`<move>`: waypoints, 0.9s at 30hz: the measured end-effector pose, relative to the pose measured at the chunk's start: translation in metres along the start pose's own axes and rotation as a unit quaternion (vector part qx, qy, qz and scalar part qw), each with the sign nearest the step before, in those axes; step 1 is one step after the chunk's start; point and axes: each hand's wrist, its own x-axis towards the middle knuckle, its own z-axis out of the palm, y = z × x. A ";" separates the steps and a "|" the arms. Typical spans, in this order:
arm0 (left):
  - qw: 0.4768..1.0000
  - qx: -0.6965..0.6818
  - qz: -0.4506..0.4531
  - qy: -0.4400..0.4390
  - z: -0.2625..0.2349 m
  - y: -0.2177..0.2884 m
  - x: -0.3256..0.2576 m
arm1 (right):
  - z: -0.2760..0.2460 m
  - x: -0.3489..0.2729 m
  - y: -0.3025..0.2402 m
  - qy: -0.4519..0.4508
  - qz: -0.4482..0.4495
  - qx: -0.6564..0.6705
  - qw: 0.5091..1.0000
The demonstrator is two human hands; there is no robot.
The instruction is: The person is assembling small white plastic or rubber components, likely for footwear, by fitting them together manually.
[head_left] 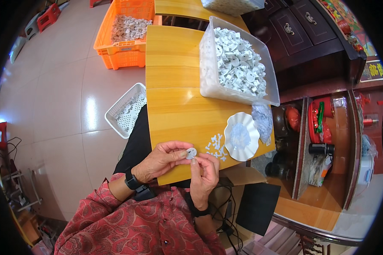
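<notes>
A round white plastic piece with dark slots is pinched between the thumb and fingers of my left hand, just above the near edge of the table. My right hand meets it from the right, thumb and forefinger pressed together at its lower rim; what they grip is too small to make out. Small pale plastic pieces lie scattered on the wood beyond my right hand. Beside them stands a white scalloped dish holding a heap of tiny bluish-white pieces.
A clear plastic bin full of white plastic parts stands on the yellow wooden table. Next to the dish lies a plastic bag. On the floor at left are a white basket and an orange crate. Dark cabinets flank the right.
</notes>
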 end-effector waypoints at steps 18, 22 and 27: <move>0.995 0.092 0.024 0.009 0.000 0.000 -0.002 | 0.002 0.006 -0.009 -0.017 -0.053 -0.089 0.994; 0.983 0.174 0.049 0.012 0.000 0.002 -0.002 | 0.004 0.009 -0.013 -0.036 -0.091 -0.121 0.988; 0.982 0.185 0.044 0.017 0.001 0.006 -0.004 | 0.005 0.009 -0.009 -0.047 -0.080 -0.110 0.990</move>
